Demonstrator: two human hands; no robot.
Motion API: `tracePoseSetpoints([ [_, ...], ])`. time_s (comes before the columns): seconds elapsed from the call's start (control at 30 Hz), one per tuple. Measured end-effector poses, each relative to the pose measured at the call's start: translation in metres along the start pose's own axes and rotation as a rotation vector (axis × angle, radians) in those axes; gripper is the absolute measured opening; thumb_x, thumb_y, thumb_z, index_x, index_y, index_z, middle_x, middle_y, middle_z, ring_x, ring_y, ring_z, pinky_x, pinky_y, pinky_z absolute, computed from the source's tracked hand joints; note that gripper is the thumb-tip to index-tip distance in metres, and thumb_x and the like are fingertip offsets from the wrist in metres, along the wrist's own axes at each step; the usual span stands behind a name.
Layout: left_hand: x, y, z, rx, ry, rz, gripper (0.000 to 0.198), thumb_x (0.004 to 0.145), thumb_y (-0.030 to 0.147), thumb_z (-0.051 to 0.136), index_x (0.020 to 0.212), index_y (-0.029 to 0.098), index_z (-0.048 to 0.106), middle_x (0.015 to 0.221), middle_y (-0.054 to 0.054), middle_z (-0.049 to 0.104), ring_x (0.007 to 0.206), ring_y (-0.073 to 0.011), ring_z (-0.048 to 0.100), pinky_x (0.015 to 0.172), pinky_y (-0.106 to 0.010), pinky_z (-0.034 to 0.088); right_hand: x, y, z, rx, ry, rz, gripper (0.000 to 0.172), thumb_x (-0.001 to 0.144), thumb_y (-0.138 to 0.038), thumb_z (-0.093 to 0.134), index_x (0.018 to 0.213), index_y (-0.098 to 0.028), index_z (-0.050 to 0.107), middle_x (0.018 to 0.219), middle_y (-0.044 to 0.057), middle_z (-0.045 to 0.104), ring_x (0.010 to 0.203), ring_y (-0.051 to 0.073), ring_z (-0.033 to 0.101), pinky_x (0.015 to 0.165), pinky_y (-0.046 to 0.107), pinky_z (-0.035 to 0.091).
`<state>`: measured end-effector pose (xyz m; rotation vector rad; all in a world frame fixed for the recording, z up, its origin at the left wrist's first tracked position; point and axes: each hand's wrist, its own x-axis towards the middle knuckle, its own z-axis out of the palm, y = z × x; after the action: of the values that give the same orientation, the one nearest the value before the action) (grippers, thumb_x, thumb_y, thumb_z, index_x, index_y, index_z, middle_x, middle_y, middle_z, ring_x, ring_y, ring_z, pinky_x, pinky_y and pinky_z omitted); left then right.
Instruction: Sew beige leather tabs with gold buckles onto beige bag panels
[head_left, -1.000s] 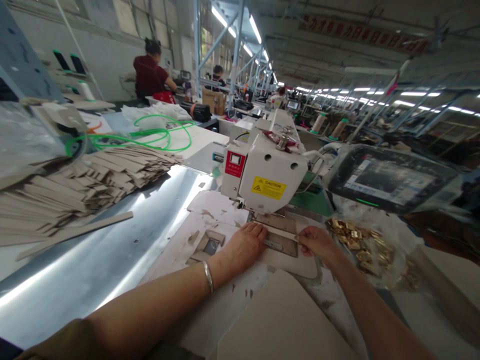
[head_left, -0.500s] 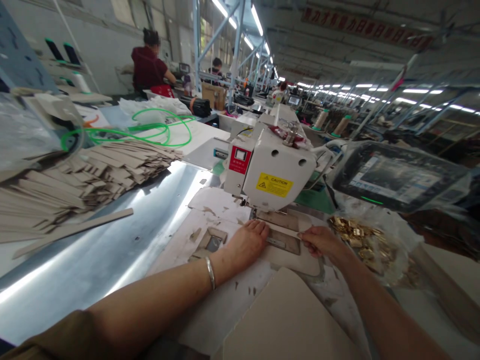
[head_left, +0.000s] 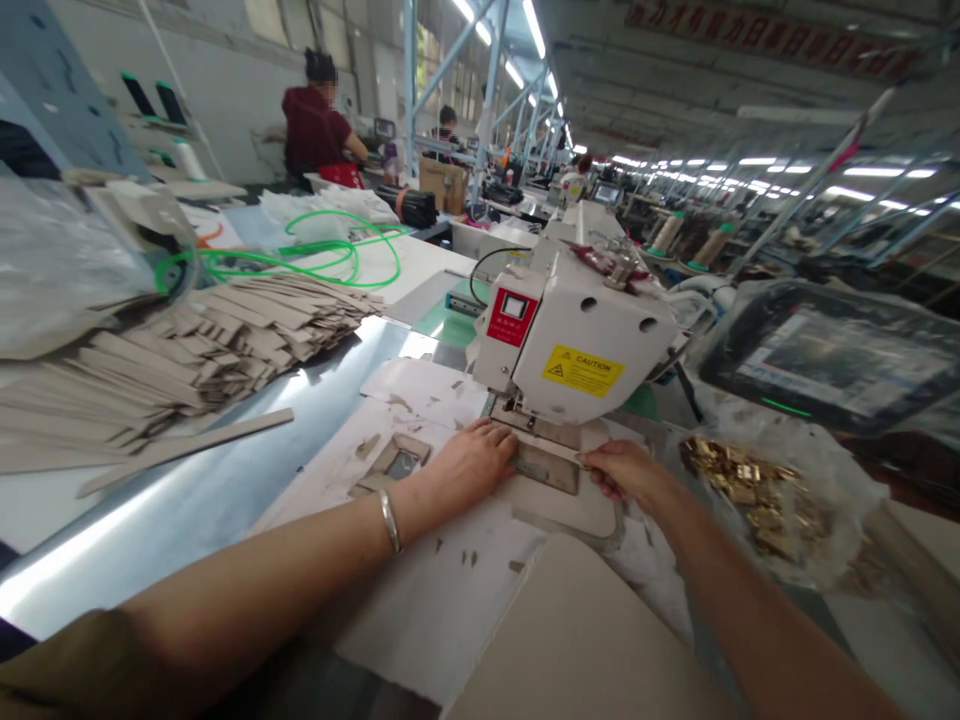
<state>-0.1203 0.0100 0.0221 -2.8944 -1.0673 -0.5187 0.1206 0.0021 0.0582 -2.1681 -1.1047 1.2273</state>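
My left hand [head_left: 472, 460] lies palm down, fingers stretched forward over the left end of a narrow beige strip [head_left: 551, 446]. The other end of this strip is pinched by my right hand [head_left: 621, 468] between thumb and fingers. Beneath it is a beige plate [head_left: 596, 512] with rectangular cut-outs, set on a white sheet [head_left: 427, 590]. Just beyond my fingers stands the white head of a sewing machine [head_left: 585, 330], its needle area close above the plate. A small square beige frame [head_left: 367, 478] is left of my left hand.
Many loose beige strips [head_left: 217, 350] are heaped at left, beside a shiny metal surface [head_left: 315, 440]. A bag of gold metal pieces [head_left: 757, 490] and a plastic-wrapped screen [head_left: 832, 350] are on the right. Beige board [head_left: 577, 640] lies in front. A person [head_left: 319, 125] works farther back.
The white sheet and plate have shifted left relative to the machine head, with both hands moving along. The view has turned slightly left. My right hand keeps its pinch on the strip.
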Motion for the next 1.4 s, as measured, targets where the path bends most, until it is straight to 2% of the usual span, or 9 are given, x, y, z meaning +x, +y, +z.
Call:
tracePoseSetpoints([
  [0.2,-0.013,-0.019,-0.014,-0.005,-0.034,-0.053,0.025,0.093,0.033,0.06,0.109,0.014,0.059,0.112,-0.01,0.068,0.108,-0.0223,0.063,0.112,-0.042,0.032,-0.003,-0.02,0.021,-0.011,-0.025,-0.004,0.026,0.088,-0.016,0.058,0.063,-0.017,0.05,0.043,-0.005,0.052,0.031,0.005,0.043,0.034,0.017,0.031],
  [0.4,-0.028,-0.039,-0.019,0.004,-0.014,-0.064,0.028,0.095,0.036,0.056,0.113,0.015,0.058,0.115,-0.01,0.066,0.107,-0.0218,0.064,0.111,-0.043,0.033,-0.001,-0.032,0.041,0.02,-0.085,-0.037,0.024,0.087,-0.015,0.057,0.064,-0.016,0.052,0.044,-0.005,0.054,0.032,0.005,0.045,0.034,0.017,0.032],
  [0.53,-0.027,-0.045,-0.019,-0.002,0.015,-0.08,0.029,0.095,0.035,0.055,0.116,0.015,0.057,0.119,-0.01,0.065,0.112,-0.0219,0.061,0.112,-0.043,0.032,0.004,-0.038,0.045,0.029,-0.066,-0.025,0.018,0.086,-0.014,0.06,0.068,-0.016,0.053,0.046,-0.005,0.055,0.033,0.006,0.048,0.036,0.017,0.038],
  [0.7,-0.015,-0.034,-0.014,-0.025,0.028,-0.064,0.029,0.094,0.034,0.056,0.116,0.015,0.057,0.119,-0.011,0.065,0.113,-0.0221,0.061,0.112,-0.042,0.034,0.008,-0.034,0.031,0.019,-0.057,0.002,0.02,0.089,-0.015,0.056,0.07,-0.016,0.053,0.044,-0.004,0.054,0.033,0.007,0.049,0.039,0.018,0.041],
  [0.93,-0.003,-0.013,-0.001,-0.063,0.068,-0.001,0.029,0.093,0.03,0.057,0.116,0.012,0.055,0.122,-0.013,0.062,0.121,-0.0234,0.055,0.111,-0.039,0.037,0.009,-0.013,0.005,0.032,-0.041,0.028,0.017,0.09,-0.017,0.055,0.074,-0.017,0.052,0.045,-0.004,0.056,0.034,0.008,0.052,0.041,0.018,0.042],
  [1.2,0.006,0.008,0.006,0.007,-0.005,0.081,0.021,0.095,0.013,0.045,0.111,0.009,0.059,0.113,-0.013,0.061,0.114,-0.0223,0.055,0.104,-0.033,0.044,0.009,0.007,-0.023,0.042,-0.031,0.056,0.018,0.092,-0.016,0.053,0.074,-0.017,0.051,0.046,-0.004,0.056,0.035,0.009,0.052,0.042,0.02,0.043],
  [1.3,0.006,0.015,0.004,0.065,-0.029,0.118,0.023,0.095,0.012,0.045,0.112,0.006,0.059,0.109,-0.015,0.061,0.108,-0.0242,0.056,0.1,-0.033,0.047,0.012,0.017,-0.036,0.056,-0.025,0.074,0.015,0.091,-0.017,0.055,0.076,-0.017,0.053,0.047,-0.004,0.056,0.037,0.009,0.053,0.043,0.02,0.044],
  [1.4,0.006,0.022,0.003,0.082,-0.036,0.16,0.027,0.094,0.012,0.044,0.117,0.005,0.058,0.116,-0.016,0.061,0.113,-0.0242,0.055,0.104,-0.031,0.044,0.013,0.027,-0.048,0.071,-0.023,0.084,0.015,0.09,-0.018,0.056,0.075,-0.017,0.053,0.049,-0.005,0.057,0.038,0.009,0.054,0.045,0.02,0.045],
])
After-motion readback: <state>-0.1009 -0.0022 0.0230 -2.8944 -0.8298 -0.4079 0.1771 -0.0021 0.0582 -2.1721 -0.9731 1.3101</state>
